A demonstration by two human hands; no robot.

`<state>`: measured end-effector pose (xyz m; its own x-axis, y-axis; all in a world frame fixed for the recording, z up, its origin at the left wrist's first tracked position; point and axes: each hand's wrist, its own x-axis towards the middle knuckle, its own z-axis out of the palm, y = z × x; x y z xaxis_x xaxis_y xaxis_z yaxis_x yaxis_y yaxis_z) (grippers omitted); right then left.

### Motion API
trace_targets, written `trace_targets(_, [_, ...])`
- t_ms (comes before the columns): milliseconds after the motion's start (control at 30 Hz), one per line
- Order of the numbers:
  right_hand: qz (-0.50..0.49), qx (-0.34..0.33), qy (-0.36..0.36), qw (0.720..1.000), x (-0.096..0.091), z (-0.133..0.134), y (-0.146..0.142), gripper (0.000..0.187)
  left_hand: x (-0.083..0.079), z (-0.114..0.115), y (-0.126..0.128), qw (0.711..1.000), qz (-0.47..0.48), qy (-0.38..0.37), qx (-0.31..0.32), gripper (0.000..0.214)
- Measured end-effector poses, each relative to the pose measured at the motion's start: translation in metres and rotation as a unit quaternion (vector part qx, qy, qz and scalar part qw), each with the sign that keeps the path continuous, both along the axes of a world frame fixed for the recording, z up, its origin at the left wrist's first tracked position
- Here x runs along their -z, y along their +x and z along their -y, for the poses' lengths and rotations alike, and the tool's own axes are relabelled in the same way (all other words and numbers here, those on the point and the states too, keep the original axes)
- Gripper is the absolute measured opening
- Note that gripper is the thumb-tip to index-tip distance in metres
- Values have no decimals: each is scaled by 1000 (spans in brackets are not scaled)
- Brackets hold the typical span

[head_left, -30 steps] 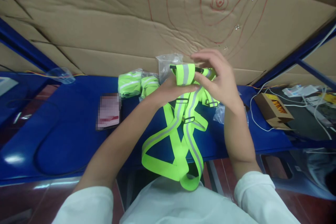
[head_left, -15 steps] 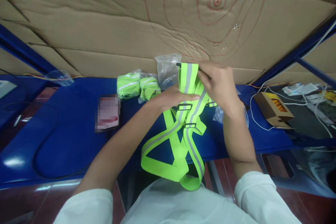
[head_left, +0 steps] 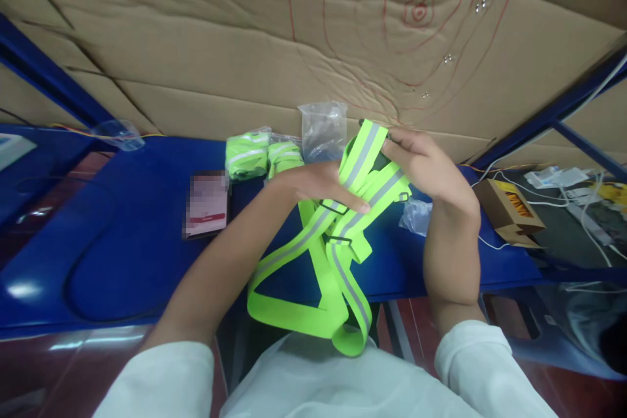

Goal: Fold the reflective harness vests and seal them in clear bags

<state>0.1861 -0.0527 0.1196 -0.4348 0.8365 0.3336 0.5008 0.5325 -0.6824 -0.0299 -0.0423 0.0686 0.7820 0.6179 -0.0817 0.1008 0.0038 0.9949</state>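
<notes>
A neon-green strap harness [head_left: 337, 255] with grey reflective stripes and black buckles hangs in front of me, its loops reaching down to my lap. My left hand [head_left: 318, 184] lies over the middle of the straps with fingers stretched out flat, the straps pinched under them. My right hand [head_left: 426, 166] grips the upper end of the straps, fingers curled round them. Both hands are above the blue table [head_left: 127, 241].
Two bagged, folded green harnesses [head_left: 259, 155] and an empty clear bag [head_left: 323, 130] lie at the table's far edge against a cardboard wall [head_left: 245, 46]. A phone [head_left: 206, 204] lies to the left. More clear plastic [head_left: 415, 215], a small cardboard box [head_left: 507, 209] and white cables [head_left: 558, 192] are on the right.
The top of the harness has tilted to the right and dropped lower. My right hand moved from spread above the straps to gripping their upper end; my left fingers stretched out across them.
</notes>
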Motion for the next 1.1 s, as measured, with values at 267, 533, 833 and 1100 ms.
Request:
trace_targets(267, [-130,-66,-221,964,5,-9,7,33,2,9,14,997,29,36,60,27])
trace_targets(533, [-31,-25,51,998,22,-23,-17,35,0,-10,-10,993,-71,82,-56,47])
trace_targets(833, [34,-82,115,989,7,0,-10,42,-10,-8,-12,974,-106,193,-45,61])
trace_targets(1100, [-21,51,300,952,0,0,0,18,-11,-11,-12,968,112,145,-173,92])
